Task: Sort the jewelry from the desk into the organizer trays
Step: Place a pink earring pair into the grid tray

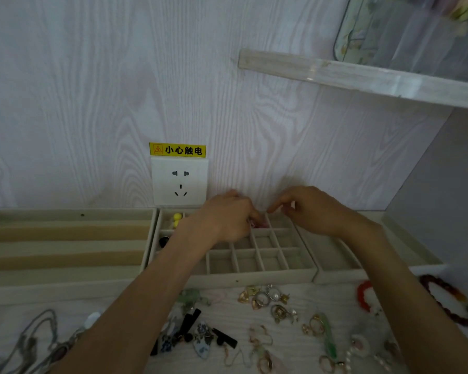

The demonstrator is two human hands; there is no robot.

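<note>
Beige grid tray (254,276) by wall: left hand (227,220) pinches small red piece (258,224) over back compartment, likely seating it. Right hand (311,211) fingers curled beside, grasp unclear. Unsorted jewelry (268,300) on desk (327,295).

Two bare hands reach over a beige grid organizer tray (254,276) at the desk's back edge, by a wall socket (180,182) w/ yellow warning label (177,150). Left hand (227,217) pinches a small red-pink item (257,224) over a back-row compartment; right hand (308,211) hovers beside it, fingers curled. Loose rings (265,298), earrings and beaded bracelets (449,303) lie along the desk's front edge.
</note>
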